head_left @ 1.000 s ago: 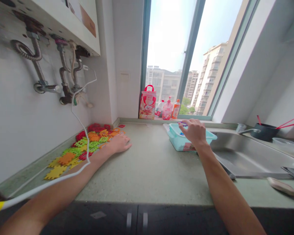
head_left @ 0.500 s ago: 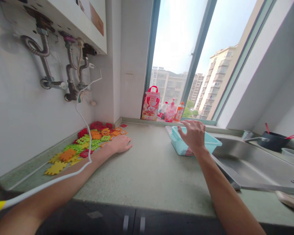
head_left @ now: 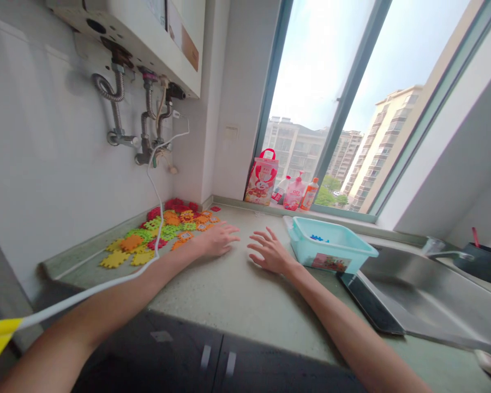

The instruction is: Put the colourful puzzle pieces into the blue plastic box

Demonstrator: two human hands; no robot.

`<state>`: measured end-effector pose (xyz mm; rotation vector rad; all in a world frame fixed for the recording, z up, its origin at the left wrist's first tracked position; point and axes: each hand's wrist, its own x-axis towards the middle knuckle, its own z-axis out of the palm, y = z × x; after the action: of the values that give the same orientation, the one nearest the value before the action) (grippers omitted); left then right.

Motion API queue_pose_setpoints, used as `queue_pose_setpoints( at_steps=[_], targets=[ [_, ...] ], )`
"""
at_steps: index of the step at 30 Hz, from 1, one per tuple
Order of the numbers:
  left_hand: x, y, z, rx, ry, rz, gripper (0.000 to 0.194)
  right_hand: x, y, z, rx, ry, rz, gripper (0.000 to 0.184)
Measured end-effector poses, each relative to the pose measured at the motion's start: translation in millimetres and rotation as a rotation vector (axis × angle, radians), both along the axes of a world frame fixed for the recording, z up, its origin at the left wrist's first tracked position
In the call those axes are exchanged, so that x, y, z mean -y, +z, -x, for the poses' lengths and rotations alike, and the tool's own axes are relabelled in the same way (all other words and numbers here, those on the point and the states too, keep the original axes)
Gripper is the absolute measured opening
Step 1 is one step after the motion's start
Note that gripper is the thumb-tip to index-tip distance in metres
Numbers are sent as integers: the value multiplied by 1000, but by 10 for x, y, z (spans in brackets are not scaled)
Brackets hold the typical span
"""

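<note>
My left hand (head_left: 220,239) rests low over the grey-green counter, fingers apart and pointing right, with nothing in it. Just to its left lies a spread of gear-shaped plastic pieces (head_left: 167,231) in red, orange, green and yellow. My right hand (head_left: 269,250) faces it across a small gap, fingers spread, also holding nothing. A light blue plastic basin (head_left: 305,250) stands to the right of my right hand. Inside it, a few blue pieces (head_left: 319,238) show; the rest of its floor is hidden.
A sink (head_left: 425,284) lies to the right, with a dark flat object (head_left: 370,303) at its near left edge. Bottles (head_left: 294,192) and a red-handled bag (head_left: 262,179) stand on the windowsill. A white cable (head_left: 118,283) crosses above my left forearm.
My right hand has moved left, from over the basin to the counter near my left hand. My left hand's fingers have spread more. The view has turned slightly left.
</note>
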<state>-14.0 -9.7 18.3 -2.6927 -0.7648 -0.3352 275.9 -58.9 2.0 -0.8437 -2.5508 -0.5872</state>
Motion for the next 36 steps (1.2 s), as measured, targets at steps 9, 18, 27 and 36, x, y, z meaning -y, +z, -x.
queue_pose_setpoints(
  at_steps=[9, 18, 27, 36],
  targets=[
    [581, 297, 1293, 437, 182, 51, 44, -26, 66, -116, -142, -93, 76, 35],
    [752, -184, 2789, 305, 418, 197, 71, -31, -68, 78, -96, -52, 315, 40],
    [469, -212, 2122, 219, 447, 254, 87, 8, -127, 164, -115, -43, 443, 49],
    [262, -100, 1513, 169, 290, 351, 86, 40, -106, 171, -90, -75, 456, 52]
  ],
)
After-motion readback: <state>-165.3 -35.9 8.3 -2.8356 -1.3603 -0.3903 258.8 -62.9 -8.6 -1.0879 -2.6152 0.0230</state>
